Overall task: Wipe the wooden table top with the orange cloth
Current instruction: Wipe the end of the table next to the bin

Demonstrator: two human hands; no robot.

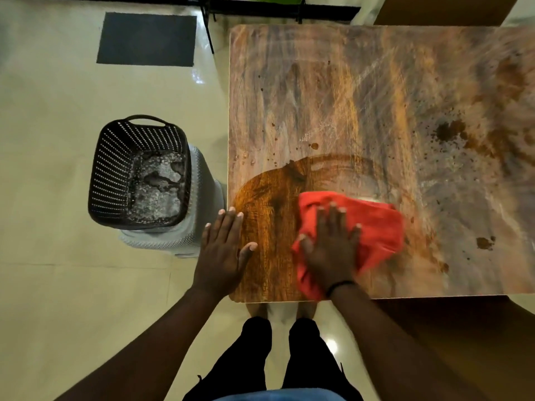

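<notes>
Both hands are down flat on the wooden counter [362, 96], fingers spread, neither one clenched around anything. The right hand [330, 250] presses palm-down on top of the orange cloth [373, 227], which lies bunched near the counter's front edge, a little right of the front left corner; a dark band sits on that wrist. The left hand [221, 250] rests open at the counter's left edge, its outer fingers hanging past the side, with bare wood between it and the cloth.

Around the two hands the wood looks dark and glossy, a rounded patch reaching back from the front left corner. Farther back and to the right the surface is paler, smeared with streaks and dotted with brown splatters; a heavier dark blotch [447, 131] sits toward the right side.

On the tiled floor just left of the counter stands a dark perforated basket [115, 175] set on a grey bin [202, 204]. A dark mat [146, 39] lies farther back on the floor.
</notes>
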